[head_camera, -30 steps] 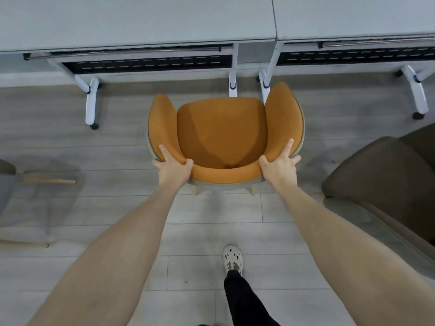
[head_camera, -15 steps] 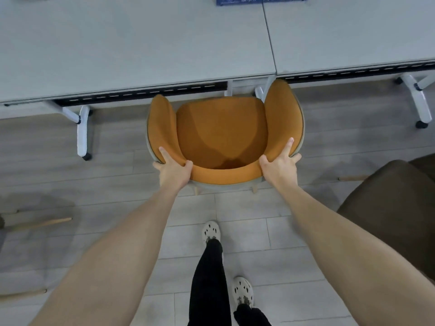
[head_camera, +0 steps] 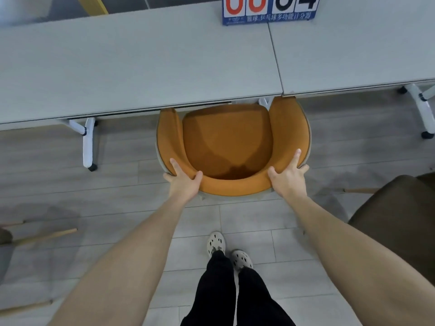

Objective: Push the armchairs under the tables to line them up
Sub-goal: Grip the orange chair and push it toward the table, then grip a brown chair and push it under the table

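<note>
An orange armchair (head_camera: 226, 140) stands in front of me, its front edge and armrest tips just under the edge of two grey tables. The left table (head_camera: 131, 64) and the right table (head_camera: 353, 48) meet above the chair's right armrest. My left hand (head_camera: 184, 181) grips the backrest rim at its left corner, thumb inside, fingers over the outer shell. My right hand (head_camera: 288, 176) grips the rim at the right corner the same way, index finger stretched along the armrest.
A brown armchair (head_camera: 400, 222) stands close on the right. Wooden chair legs (head_camera: 44, 236) show at the left edge. White wheeled table legs (head_camera: 88, 142) flank the orange chair, another (head_camera: 421, 109) at far right. A blue scoreboard (head_camera: 270, 10) stands on the tables. My feet (head_camera: 226, 248) are behind the chair.
The orange chair has slid forward with both hands on it; its front now sits under the table edge. I have stepped forward and the brown chair has dropped back on the right.
</note>
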`<act>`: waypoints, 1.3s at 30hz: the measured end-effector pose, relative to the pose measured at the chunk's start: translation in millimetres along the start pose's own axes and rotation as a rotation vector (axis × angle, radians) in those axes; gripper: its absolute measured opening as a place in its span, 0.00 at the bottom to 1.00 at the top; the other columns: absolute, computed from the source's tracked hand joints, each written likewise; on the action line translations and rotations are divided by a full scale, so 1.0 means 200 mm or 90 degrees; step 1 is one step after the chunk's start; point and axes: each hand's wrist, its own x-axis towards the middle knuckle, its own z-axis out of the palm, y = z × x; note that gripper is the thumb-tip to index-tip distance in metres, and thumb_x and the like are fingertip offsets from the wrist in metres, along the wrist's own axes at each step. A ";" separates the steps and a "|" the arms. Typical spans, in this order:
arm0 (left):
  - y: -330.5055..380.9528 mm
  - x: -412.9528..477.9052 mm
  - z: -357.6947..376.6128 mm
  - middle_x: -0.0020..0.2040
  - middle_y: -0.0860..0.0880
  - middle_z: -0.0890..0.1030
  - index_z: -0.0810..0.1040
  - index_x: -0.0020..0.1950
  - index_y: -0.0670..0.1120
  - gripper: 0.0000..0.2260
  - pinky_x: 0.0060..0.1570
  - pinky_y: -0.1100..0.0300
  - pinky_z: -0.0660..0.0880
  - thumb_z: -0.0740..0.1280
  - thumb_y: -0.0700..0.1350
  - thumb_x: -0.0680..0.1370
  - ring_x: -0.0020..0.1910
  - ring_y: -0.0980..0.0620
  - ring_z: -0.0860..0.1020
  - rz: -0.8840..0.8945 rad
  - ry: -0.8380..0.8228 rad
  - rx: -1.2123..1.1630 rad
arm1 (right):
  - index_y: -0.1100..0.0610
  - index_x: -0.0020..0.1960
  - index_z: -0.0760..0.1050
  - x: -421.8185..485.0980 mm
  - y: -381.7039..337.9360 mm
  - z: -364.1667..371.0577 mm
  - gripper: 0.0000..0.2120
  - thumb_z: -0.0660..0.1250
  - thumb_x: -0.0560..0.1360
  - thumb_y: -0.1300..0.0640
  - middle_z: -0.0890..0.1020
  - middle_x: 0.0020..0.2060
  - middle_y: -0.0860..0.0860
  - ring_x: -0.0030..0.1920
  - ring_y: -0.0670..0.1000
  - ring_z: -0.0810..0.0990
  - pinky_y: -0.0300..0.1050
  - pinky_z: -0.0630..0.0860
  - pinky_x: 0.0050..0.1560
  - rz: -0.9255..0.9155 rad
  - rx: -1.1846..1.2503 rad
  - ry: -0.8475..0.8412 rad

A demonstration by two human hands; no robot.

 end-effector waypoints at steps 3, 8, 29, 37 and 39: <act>-0.07 -0.05 -0.10 0.86 0.37 0.51 0.38 0.87 0.61 0.47 0.77 0.39 0.67 0.64 0.72 0.80 0.79 0.33 0.68 0.033 -0.041 0.023 | 0.45 0.86 0.30 0.01 -0.01 -0.03 0.51 0.64 0.79 0.35 0.52 0.81 0.64 0.58 0.66 0.79 0.57 0.81 0.58 0.005 -0.049 -0.026; -0.31 -0.26 -0.29 0.78 0.40 0.75 0.58 0.87 0.54 0.34 0.72 0.45 0.74 0.67 0.58 0.83 0.74 0.38 0.75 0.137 -0.052 0.181 | 0.48 0.87 0.34 0.01 -0.08 -0.11 0.48 0.54 0.81 0.26 0.53 0.84 0.67 0.80 0.72 0.64 0.69 0.68 0.76 0.050 -0.256 -0.108; -2.93 -1.20 -1.40 0.73 0.46 0.79 0.75 0.76 0.51 0.22 0.67 0.48 0.76 0.65 0.59 0.85 0.70 0.42 0.78 -0.031 0.060 0.247 | 0.59 0.80 0.70 -2.26 -1.00 1.60 0.30 0.66 0.85 0.42 0.74 0.77 0.60 0.76 0.62 0.73 0.53 0.71 0.74 -0.659 -0.684 -0.365; -3.71 -1.37 -1.96 0.70 0.46 0.81 0.77 0.75 0.51 0.20 0.66 0.49 0.77 0.66 0.57 0.85 0.70 0.42 0.78 -0.067 0.108 0.211 | 0.60 0.79 0.70 -3.08 -1.27 2.25 0.28 0.66 0.85 0.45 0.73 0.78 0.59 0.76 0.61 0.73 0.55 0.71 0.75 -0.696 -0.680 -0.400; -3.87 -1.34 -2.09 0.70 0.45 0.81 0.77 0.75 0.52 0.20 0.67 0.47 0.77 0.66 0.57 0.84 0.70 0.41 0.78 -0.077 0.111 0.204 | 0.59 0.79 0.70 -3.21 -1.37 2.42 0.28 0.66 0.85 0.44 0.74 0.77 0.59 0.75 0.61 0.74 0.55 0.72 0.74 -0.709 -0.671 -0.405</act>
